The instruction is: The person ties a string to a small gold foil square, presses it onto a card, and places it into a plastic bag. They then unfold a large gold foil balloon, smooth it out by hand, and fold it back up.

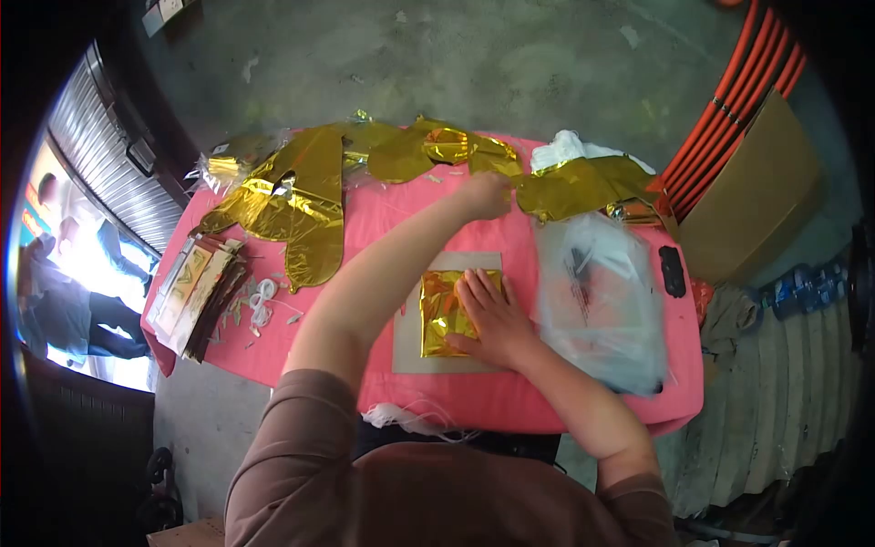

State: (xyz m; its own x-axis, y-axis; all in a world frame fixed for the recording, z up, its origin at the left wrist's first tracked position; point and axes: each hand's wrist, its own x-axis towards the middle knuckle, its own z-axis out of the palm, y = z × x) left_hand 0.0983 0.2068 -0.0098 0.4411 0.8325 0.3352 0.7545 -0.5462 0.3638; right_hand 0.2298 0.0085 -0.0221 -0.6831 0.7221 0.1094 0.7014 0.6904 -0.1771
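My left hand reaches across to the far side of the pink-covered table. Its fingers look closed at the left end of a flat gold foil piece; what they pinch is too small to make out. My right hand lies flat, fingers spread, on a folded gold foil packet. Under the packet is a grey board. More gold foil shapes, one large one at the left and another at the back, lie along the far edge.
Clear plastic bags and a black object lie right. At left are a stack of packages and white string. A cardboard box and orange tubes stand beyond the right edge. People are outside, left.
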